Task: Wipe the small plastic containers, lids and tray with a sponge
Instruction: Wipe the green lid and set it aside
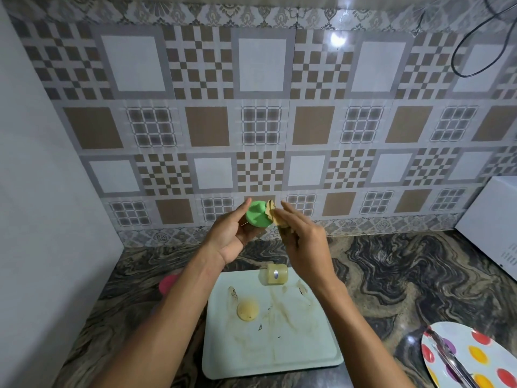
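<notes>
My left hand holds a small green plastic container up in front of the tiled wall. My right hand grips a yellowish-brown sponge that presses against the container's right side. Below them a pale tray lies on the marbled counter, smeared with brownish stains. A clear small container lies on its side at the tray's far edge. A round pale yellow lid rests on the tray's left part. A pink piece shows left of the tray, partly hidden by my left forearm.
A white microwave stands at the right on the dark marbled counter. A plate with coloured dots carrying metal tongs sits at the front right. A white wall closes the left side. A black cable hangs at the top right.
</notes>
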